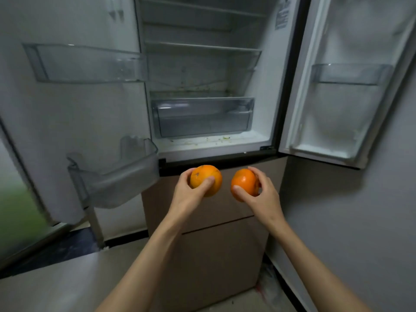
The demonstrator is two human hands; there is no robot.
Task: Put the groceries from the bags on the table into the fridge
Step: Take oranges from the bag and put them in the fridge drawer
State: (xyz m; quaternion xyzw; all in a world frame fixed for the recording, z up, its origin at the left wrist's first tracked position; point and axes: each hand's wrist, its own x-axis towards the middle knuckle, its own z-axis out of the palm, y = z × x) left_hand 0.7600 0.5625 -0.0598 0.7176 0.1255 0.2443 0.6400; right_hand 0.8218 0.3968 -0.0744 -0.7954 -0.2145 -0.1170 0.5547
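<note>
2 oranges sit in front of the open fridge [267,122], just below its front sill. The left hand [188,194] grips the left orange [206,180], thumb laid across its face and fingers curled round the far side. The right hand [263,194] holds the right orange [244,184], thumb on the near side, fingers wrapped over the top and back. The 2 fruits are near each other but apart, with a clear gap between them.

Above the oranges the fridge cavity stands open: a clear crisper drawer [202,117] at its bottom, then 2 glass shelves [202,47] higher up, with room between each. Crumbs lie on the white floor of the cavity in front of the drawer.

Left of the fridge cavity the left door [67,131] swings wide, carrying an upper door bin [87,63] and a lower door bin [114,174]; the lower bin's corner juts close to the left orange. Right of the cavity the right door [351,97] is open, with 1 door bin [351,74]. Below the oranges are brown drawer fronts [216,233], and the pale floor [56,278] lies beneath.
</note>
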